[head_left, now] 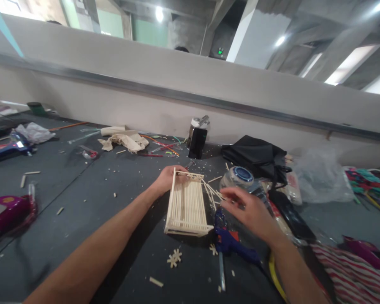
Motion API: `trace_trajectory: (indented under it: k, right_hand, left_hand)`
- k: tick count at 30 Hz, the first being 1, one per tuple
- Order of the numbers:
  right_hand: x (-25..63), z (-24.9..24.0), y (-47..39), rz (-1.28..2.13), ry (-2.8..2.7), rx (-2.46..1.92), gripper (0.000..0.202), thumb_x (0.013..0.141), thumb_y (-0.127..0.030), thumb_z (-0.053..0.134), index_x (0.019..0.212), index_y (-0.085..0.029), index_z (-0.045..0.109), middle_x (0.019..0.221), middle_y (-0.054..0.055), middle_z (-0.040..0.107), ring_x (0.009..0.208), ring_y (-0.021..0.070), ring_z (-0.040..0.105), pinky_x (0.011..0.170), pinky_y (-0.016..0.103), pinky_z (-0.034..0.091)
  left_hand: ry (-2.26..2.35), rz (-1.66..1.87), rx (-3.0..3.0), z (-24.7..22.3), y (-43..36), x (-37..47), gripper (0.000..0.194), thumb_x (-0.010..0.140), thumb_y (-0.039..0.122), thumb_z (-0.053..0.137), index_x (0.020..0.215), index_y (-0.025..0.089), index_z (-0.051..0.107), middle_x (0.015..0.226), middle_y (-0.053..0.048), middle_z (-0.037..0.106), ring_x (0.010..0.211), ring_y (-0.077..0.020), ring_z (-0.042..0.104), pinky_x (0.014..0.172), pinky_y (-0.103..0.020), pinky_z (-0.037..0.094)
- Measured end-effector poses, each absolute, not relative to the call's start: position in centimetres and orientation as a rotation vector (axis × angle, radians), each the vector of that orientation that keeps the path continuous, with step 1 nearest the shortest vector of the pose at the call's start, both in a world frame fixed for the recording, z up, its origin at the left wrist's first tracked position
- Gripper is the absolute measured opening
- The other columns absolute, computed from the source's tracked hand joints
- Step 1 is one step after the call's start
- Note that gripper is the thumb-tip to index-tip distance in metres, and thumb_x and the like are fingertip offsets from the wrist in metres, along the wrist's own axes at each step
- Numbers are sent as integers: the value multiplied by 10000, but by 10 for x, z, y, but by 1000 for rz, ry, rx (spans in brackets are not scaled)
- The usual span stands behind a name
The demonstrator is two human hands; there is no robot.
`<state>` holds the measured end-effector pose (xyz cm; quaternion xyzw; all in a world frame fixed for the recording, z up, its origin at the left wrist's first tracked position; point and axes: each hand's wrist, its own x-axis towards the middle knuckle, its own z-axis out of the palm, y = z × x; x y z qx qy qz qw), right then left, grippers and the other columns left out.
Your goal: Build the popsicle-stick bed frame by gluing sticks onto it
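Nearest to the person, on the near side of both hands, there lies a short stick piece (pixel 156 281), and a little farther a small star of stick pieces (pixel 174 257). The blue glue gun (pixel 234 245) lies just nearer than the right hand (pixel 245 207), perhaps so that this hand can reach it easily. The stick frame (pixel 190 202) is between the hands, touching the left one and apart from the right one. The left hand (pixel 167 179) grips its far left part, fingers partly hidden behind; probably this steadies it. The right hand has bent fingers beside the ends of some thin sticks (pixel 210 192); I cannot tell whether it pinches one. Just beyond it is a jar (pixel 242 174). Beyond both hands, a phone (pixel 198 143) stands upright, maybe supported by the white-topped container (pixel 196 122).
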<state>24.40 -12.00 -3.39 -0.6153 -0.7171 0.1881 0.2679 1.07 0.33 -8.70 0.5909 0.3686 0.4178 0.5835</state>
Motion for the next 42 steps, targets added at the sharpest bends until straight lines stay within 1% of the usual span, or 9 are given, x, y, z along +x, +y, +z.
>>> trace_trajectory:
  k: [5,8,12,19,28,32,34,38,42]
  right_hand:
    - [221,-48,-61,623,-1772,-1516,415,732,-370,674,1090,-164,627,1006,94,685,879,203,636,755,328,511]
    - [216,-54,-42,704,-1791,-1465,401,718,-365,692,1068,-173,649,990,87,698,864,194,641,755,325,508]
    - [213,-56,-33,794,-1840,-1424,298,735,-362,677,976,-187,690,884,58,719,765,179,645,714,310,498]
    - [209,-58,-31,717,-1879,-1400,201,765,-352,642,869,-195,713,822,26,727,758,180,646,699,287,469]
    - [208,-58,-31,598,-1944,-1357,189,792,-342,610,855,-197,713,846,28,721,752,167,627,696,280,455]
    - [207,-55,-33,631,-1950,-1395,201,787,-345,613,869,-189,711,837,37,721,741,173,630,688,288,465]
    - [206,-50,-34,674,-1952,-1411,229,762,-334,638,922,-184,705,878,48,725,756,179,637,691,293,476]
    - [204,-37,-32,723,-1896,-1397,281,750,-288,632,1001,-178,691,970,71,724,854,198,656,785,324,490]
    - [202,-23,-24,834,-1918,-1389,252,801,-315,567,958,-184,715,963,56,732,915,208,655,833,330,476]
  left_hand:
    - [888,967,1381,-83,0,11,229,610,261,734,771,117,657,640,3,606,555,-80,493,541,-210,362]
    - [886,971,1377,-82,0,12,241,612,268,728,781,113,654,646,2,603,552,-78,491,536,-208,361]
    - [900,979,1386,-81,-1,11,236,606,266,721,774,114,654,628,10,590,540,-76,482,525,-205,361]
    - [924,993,1412,-81,0,11,216,599,253,716,761,124,658,643,2,604,553,-82,491,532,-205,370]
    - [914,990,1434,-81,0,12,186,625,244,700,759,122,659,641,3,605,564,-83,496,545,-206,374]
    - [917,996,1452,-83,2,12,191,628,252,706,760,121,665,647,0,615,569,-87,503,554,-209,380]
    - [912,1008,1444,-84,2,12,203,624,260,713,764,120,665,653,-3,620,576,-90,508,556,-209,381]
    - [907,1012,1423,-84,0,12,208,631,263,711,772,118,662,644,-5,620,566,-90,503,551,-212,380]
    - [901,986,1475,-82,0,11,194,648,255,699,775,112,665,655,-7,627,586,-94,512,577,-217,391]
